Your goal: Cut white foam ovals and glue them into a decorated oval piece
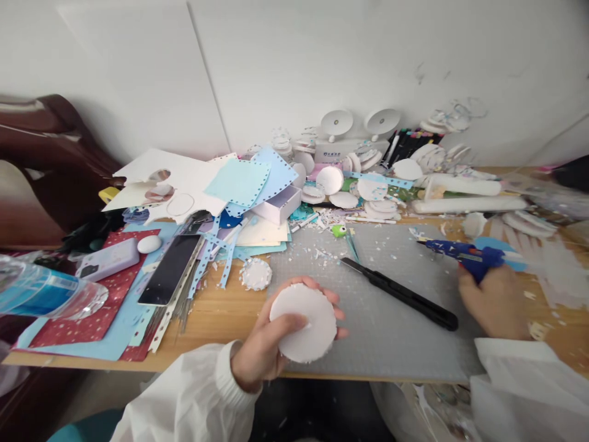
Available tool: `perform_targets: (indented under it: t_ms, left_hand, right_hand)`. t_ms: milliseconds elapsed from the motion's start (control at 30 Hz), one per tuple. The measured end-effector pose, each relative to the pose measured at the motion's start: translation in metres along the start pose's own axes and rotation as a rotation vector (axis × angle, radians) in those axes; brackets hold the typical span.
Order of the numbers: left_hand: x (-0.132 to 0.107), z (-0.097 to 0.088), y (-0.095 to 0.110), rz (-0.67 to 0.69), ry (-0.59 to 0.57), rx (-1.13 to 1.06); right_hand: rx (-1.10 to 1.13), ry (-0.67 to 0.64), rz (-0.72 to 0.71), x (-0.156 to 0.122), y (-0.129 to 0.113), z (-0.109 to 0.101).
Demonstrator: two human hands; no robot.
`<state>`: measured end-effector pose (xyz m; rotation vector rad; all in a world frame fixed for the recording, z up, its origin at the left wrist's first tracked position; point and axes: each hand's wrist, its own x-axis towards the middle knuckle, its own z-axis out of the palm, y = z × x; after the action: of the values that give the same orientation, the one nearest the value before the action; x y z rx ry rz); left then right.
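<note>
My left hand [267, 350] is closed round a white foam disc [304, 322], held flat above the near edge of the grey cutting mat [396, 344]. My right hand [494, 301] grips the handle of a blue glue gun [460, 253], whose nozzle points left over the mat's far right corner. A black utility knife [399, 293] lies diagonally on the mat between my hands. Both sleeves are white.
Coloured paper sheets, perforated strips and a phone [170, 268] crowd the desk's left side. A clear water bottle [46, 293] lies at the far left. Several white foam discs [343, 190], white rolls [464, 195] and markers sit along the back wall. Foam scraps litter the mat.
</note>
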<state>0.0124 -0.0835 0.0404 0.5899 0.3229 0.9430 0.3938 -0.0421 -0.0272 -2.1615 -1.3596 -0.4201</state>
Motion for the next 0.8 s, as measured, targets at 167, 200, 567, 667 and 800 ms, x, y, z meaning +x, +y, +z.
perform_targets:
  t_ms: [167, 200, 567, 667, 800]
  left_hand:
    - [0.026, -0.021, 0.001, 0.026, 0.016, 0.111]
    - [0.033, -0.026, 0.001, 0.017, 0.013, 0.125]
    - [0.063, -0.050, -0.010, -0.073, 0.049, 0.024]
    - [0.061, -0.048, -0.010, -0.077, 0.064, 0.052]
    - [0.060, -0.046, -0.010, -0.099, 0.105, 0.078]
  right_hand:
    - [-0.064, 0.155, 0.127, 0.003, -0.019, -0.010]
    - [-0.045, 0.190, 0.137, 0.000, -0.028, -0.012]
    - [0.677, 0.119, -0.476, -0.073, -0.153, -0.019]
    - [0.752, 0.058, -0.513, -0.076, -0.155, -0.015]
    - [0.800, 0.014, -0.535, -0.075, -0.149, -0.013]
